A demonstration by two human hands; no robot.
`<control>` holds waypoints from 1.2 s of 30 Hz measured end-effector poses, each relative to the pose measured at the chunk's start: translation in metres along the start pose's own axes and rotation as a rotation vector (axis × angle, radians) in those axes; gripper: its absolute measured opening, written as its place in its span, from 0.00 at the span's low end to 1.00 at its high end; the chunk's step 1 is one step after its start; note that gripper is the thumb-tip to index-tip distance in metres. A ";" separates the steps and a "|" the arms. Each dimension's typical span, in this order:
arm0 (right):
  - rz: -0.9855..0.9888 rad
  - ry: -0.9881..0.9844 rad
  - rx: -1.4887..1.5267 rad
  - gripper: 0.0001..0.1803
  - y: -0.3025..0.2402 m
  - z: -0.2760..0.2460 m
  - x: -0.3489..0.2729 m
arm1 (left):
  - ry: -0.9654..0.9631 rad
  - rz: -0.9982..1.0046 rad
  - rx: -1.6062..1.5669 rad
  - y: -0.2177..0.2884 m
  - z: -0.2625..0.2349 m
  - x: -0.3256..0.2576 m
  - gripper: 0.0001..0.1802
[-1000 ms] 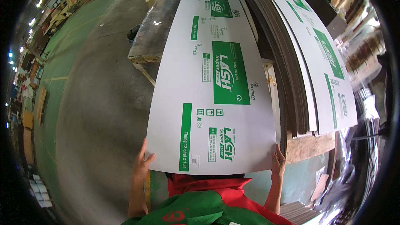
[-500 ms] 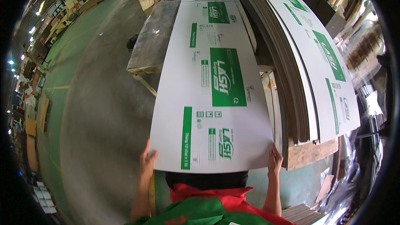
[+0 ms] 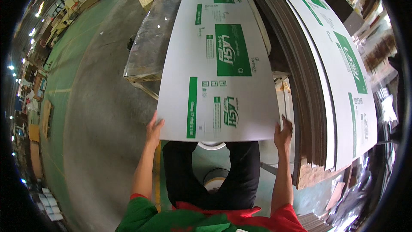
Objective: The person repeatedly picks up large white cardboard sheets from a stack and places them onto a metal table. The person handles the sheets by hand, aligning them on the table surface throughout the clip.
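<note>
A metal-topped tabletop [image 3: 152, 34] stands in a large workshop whose grey floor [image 3: 103, 103] gives way to a green strip farther left, with clutter and lamps beyond. To the right, a tall stack of brown boards [image 3: 307, 116], topped by white-and-green printed ones, rests on a wooden base [image 3: 319, 176]. A round bucket [image 3: 214, 179] sits on the floor between the person's legs.

The white printed sheet [image 3: 180, 60] lies along the tabletop, its near end jutting past it above the thighs. Its long axis runs straight away from the person; the short near edge crosses in front, and the lettering reads toward the person, letter tops facing right. The left grip [image 3: 154, 129] and right grip [image 3: 283, 134] hold the sheet by its opposite side edges, near the front corners.
</note>
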State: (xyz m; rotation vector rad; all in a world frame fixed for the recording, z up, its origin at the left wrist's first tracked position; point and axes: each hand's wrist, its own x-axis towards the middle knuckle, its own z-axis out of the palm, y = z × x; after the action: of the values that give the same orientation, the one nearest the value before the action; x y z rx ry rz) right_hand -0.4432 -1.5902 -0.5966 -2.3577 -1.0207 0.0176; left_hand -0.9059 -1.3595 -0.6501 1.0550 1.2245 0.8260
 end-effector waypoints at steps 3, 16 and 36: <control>-0.262 0.151 -0.006 0.25 -0.036 -0.038 -0.007 | 0.043 0.023 0.114 -0.007 0.006 0.052 0.41; 0.191 -0.040 -0.423 0.58 0.075 -0.257 -0.055 | -0.084 0.613 0.749 -0.005 0.132 0.020 0.30; -0.869 0.328 -0.524 0.12 -0.097 -0.334 -0.084 | -1.205 -0.197 -0.550 0.199 0.369 -0.263 0.48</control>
State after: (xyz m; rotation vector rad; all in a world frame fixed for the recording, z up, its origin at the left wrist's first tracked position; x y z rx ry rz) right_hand -0.4917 -1.7575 -0.2843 -2.0029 -1.9384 -1.0259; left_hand -0.5811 -1.6069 -0.3705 0.7251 0.0482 0.2141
